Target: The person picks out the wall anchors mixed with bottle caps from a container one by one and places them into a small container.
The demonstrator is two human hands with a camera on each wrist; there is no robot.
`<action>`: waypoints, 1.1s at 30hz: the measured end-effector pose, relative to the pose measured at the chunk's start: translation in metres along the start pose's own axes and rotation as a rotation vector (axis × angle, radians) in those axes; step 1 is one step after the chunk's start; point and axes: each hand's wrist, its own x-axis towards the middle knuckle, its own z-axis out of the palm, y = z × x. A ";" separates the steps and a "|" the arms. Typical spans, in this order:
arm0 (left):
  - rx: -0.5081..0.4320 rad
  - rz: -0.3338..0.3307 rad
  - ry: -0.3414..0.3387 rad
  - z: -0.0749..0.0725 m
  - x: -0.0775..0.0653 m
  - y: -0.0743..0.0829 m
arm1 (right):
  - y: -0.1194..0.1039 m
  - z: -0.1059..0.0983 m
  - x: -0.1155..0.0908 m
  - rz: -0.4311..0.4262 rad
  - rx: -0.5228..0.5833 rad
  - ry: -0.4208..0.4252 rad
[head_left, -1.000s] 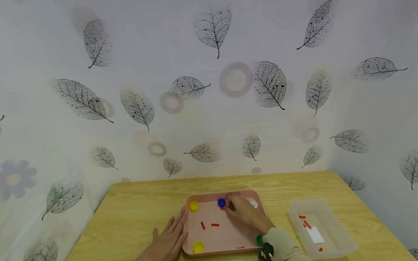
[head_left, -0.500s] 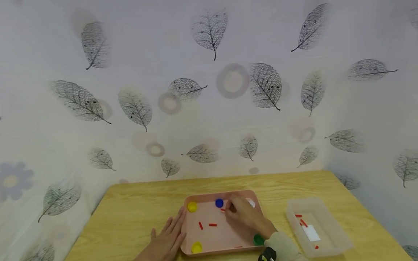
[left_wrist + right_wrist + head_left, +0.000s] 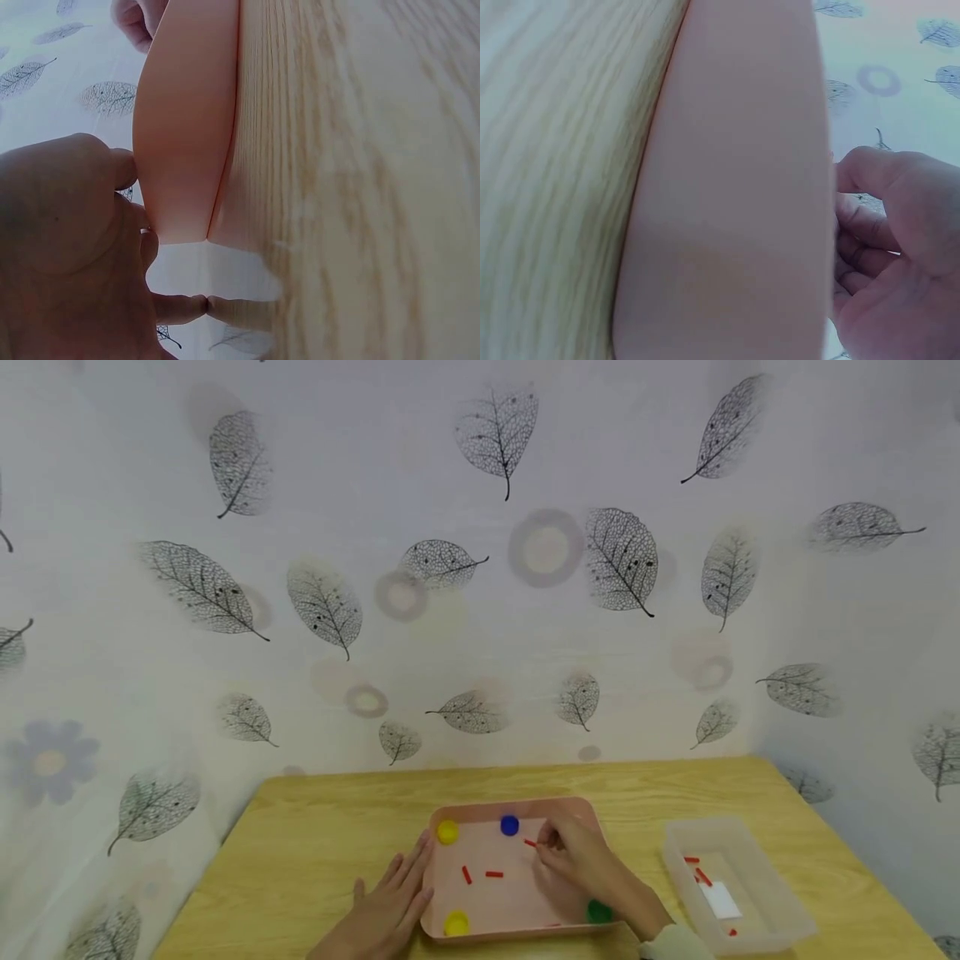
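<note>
I see that the right hand (image 3: 581,857), the nearer one, pinches a small red stick (image 3: 530,843) within the pink tray (image 3: 517,903), its long axis pointing leftward, while the separate left hand (image 3: 381,906) touches the left rim with straight fingers.

- Your left grip (image 3: 382,902) blocks the left side of the tray (image 3: 517,906).
- Your right grip (image 3: 581,860) crowds its right half.
- You can pass between the blue cap (image 3: 510,826) and far yellow cap (image 3: 447,832).
- You have room between tray and plastic box (image 3: 776,902).
</note>
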 end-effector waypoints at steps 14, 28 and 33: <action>0.012 -0.025 -0.005 0.000 -0.002 0.002 | -0.017 -0.030 -0.030 0.051 0.001 0.067; -0.019 -0.026 -0.013 -0.001 -0.002 0.005 | -0.012 -0.059 -0.056 -0.089 -0.119 0.266; -0.012 -0.030 -0.022 0.003 -0.002 0.006 | -0.005 -0.067 -0.066 -0.080 -0.141 0.294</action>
